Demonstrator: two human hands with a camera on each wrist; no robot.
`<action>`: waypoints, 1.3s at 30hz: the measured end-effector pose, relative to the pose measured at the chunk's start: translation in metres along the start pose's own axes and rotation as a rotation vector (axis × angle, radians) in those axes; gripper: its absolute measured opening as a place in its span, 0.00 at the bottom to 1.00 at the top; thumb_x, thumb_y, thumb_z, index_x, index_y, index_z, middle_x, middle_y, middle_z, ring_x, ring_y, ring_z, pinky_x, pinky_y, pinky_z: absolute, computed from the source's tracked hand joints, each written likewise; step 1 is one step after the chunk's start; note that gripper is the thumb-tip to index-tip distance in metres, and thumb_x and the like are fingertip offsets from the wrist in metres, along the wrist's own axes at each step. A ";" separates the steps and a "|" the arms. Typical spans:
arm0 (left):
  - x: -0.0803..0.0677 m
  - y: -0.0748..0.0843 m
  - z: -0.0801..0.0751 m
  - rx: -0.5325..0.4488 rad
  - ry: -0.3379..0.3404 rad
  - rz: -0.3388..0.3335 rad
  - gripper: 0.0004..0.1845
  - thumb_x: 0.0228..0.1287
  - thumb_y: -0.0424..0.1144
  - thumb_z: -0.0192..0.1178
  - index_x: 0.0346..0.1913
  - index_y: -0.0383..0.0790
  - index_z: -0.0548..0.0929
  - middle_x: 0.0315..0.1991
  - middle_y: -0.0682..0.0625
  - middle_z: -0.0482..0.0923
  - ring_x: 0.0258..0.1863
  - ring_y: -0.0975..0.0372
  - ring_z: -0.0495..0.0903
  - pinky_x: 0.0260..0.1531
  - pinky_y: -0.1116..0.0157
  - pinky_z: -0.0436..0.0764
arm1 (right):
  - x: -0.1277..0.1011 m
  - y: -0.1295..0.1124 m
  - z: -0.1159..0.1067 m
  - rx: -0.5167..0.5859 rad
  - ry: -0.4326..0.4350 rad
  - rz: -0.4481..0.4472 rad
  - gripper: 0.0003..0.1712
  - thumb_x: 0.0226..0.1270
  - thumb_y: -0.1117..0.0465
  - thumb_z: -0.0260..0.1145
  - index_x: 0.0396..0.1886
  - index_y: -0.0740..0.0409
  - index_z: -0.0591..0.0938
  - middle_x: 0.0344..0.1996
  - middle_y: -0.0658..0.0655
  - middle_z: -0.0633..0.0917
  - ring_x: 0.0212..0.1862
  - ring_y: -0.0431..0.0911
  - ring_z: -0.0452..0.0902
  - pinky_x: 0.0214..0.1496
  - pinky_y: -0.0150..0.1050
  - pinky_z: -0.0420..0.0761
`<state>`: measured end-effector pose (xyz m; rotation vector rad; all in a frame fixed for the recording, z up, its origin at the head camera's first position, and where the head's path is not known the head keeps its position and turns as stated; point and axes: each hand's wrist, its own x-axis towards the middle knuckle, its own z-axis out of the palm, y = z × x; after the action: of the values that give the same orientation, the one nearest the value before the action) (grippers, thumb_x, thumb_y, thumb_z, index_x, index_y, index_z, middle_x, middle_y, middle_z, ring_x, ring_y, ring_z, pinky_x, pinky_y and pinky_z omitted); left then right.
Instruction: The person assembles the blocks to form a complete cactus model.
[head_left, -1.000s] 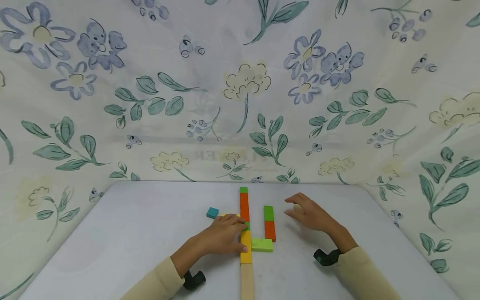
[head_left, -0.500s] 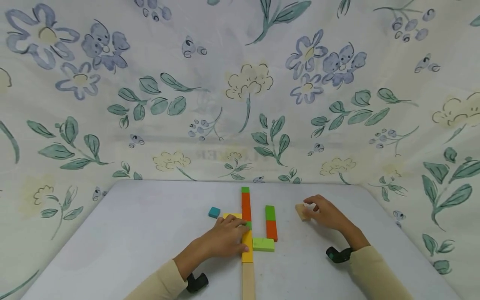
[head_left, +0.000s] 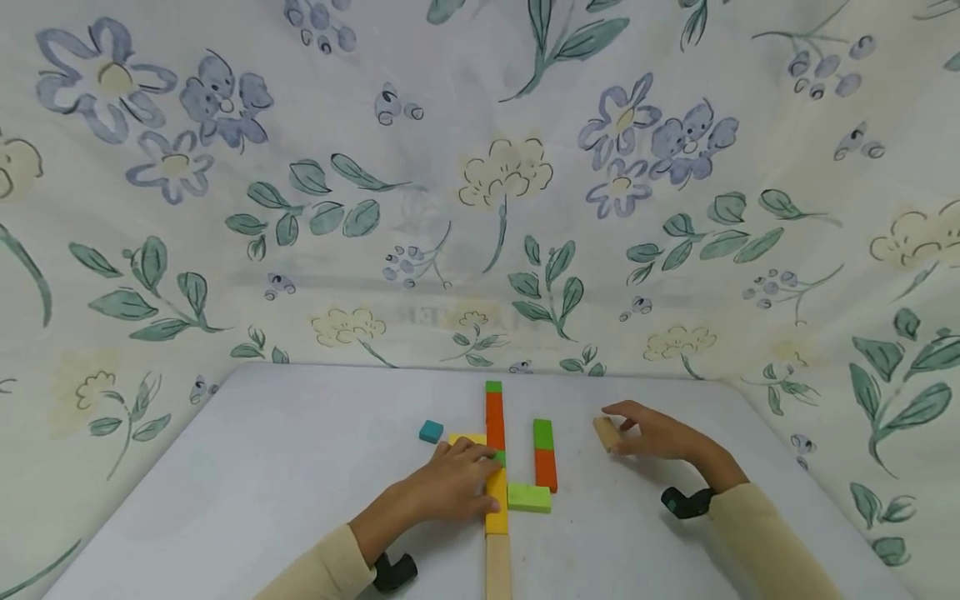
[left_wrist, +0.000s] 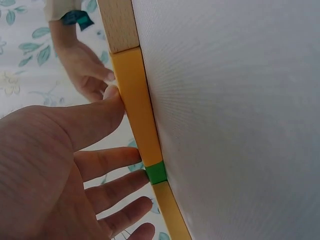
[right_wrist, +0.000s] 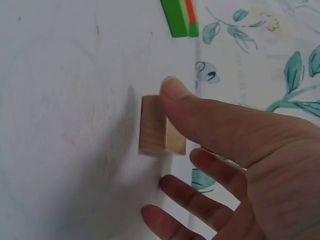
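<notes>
In the head view my left hand (head_left: 453, 483) rests along a long row of blocks. Its thumb meets the side of the yellow-orange block (left_wrist: 137, 107) in the left wrist view, and its fingertips reach near the small green block (left_wrist: 156, 172). A plain wooden block (left_wrist: 119, 25) continues the row. Over to the right, my right hand (head_left: 656, 433) is at a small light-wood block (right_wrist: 152, 122) on the table. Its thumb overlaps one end, the index fingertip is close by a corner, and the other fingers are spread apart.
A light-green block (head_left: 529, 498) juts right from the row. Beside it stand a green block (head_left: 543, 434) and an orange-red block (head_left: 546, 471), end to end. A teal block (head_left: 431, 431) lies left of the row. Floral cloth (head_left: 480, 208) hangs behind the white table (head_left: 322, 433).
My right hand has moved right and slightly toward me, showing more of the small wooden block. My left hand stays at the row. The head view has shifted slightly.
</notes>
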<state>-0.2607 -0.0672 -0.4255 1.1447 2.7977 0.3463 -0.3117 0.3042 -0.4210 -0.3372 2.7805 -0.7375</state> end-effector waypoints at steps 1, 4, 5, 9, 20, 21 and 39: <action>0.000 0.000 0.001 -0.001 -0.003 -0.002 0.30 0.58 0.60 0.57 0.61 0.52 0.73 0.65 0.54 0.67 0.62 0.57 0.63 0.55 0.54 0.65 | 0.000 0.001 0.000 -0.010 -0.013 0.004 0.42 0.53 0.43 0.69 0.67 0.47 0.65 0.63 0.55 0.69 0.57 0.51 0.71 0.54 0.56 0.75; -0.001 0.001 0.001 -0.006 -0.007 -0.001 0.30 0.58 0.60 0.57 0.61 0.52 0.73 0.65 0.54 0.67 0.62 0.57 0.63 0.53 0.55 0.65 | 0.002 0.004 0.001 -0.040 -0.030 -0.011 0.41 0.52 0.43 0.70 0.65 0.46 0.67 0.62 0.54 0.71 0.57 0.50 0.71 0.57 0.58 0.72; -0.002 0.001 0.001 -0.005 -0.007 0.001 0.30 0.58 0.60 0.57 0.61 0.51 0.73 0.65 0.54 0.67 0.62 0.57 0.63 0.53 0.56 0.65 | 0.002 0.005 0.001 -0.047 -0.032 -0.014 0.40 0.52 0.44 0.70 0.65 0.46 0.68 0.61 0.53 0.72 0.56 0.50 0.71 0.57 0.57 0.73; -0.002 0.001 0.001 0.001 -0.002 0.008 0.29 0.59 0.60 0.57 0.61 0.51 0.73 0.64 0.54 0.67 0.62 0.57 0.63 0.53 0.56 0.65 | 0.004 0.005 0.000 -0.072 -0.037 -0.048 0.35 0.52 0.47 0.70 0.61 0.46 0.72 0.59 0.53 0.74 0.54 0.50 0.72 0.55 0.54 0.74; -0.002 0.004 -0.004 0.006 0.008 0.002 0.29 0.59 0.59 0.57 0.61 0.51 0.73 0.64 0.53 0.67 0.62 0.56 0.63 0.53 0.55 0.64 | 0.012 -0.001 -0.004 -0.100 -0.047 0.015 0.34 0.48 0.49 0.74 0.57 0.45 0.74 0.55 0.51 0.76 0.53 0.48 0.72 0.54 0.52 0.76; -0.002 0.005 -0.004 0.006 0.008 -0.001 0.29 0.59 0.59 0.57 0.61 0.50 0.73 0.64 0.53 0.67 0.62 0.56 0.63 0.53 0.54 0.64 | 0.013 -0.001 -0.004 -0.106 -0.048 0.024 0.34 0.47 0.49 0.74 0.56 0.44 0.74 0.54 0.51 0.76 0.53 0.47 0.72 0.53 0.51 0.76; -0.001 0.002 -0.002 0.005 -0.011 -0.014 0.30 0.59 0.59 0.57 0.62 0.52 0.72 0.65 0.54 0.66 0.56 0.59 0.65 0.53 0.56 0.68 | 0.020 -0.003 -0.004 -0.122 -0.048 0.035 0.35 0.45 0.47 0.75 0.55 0.47 0.75 0.48 0.47 0.75 0.49 0.44 0.70 0.47 0.42 0.77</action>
<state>-0.2586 -0.0669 -0.4232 1.1234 2.7972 0.3304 -0.3311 0.2980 -0.4193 -0.3240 2.7846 -0.5461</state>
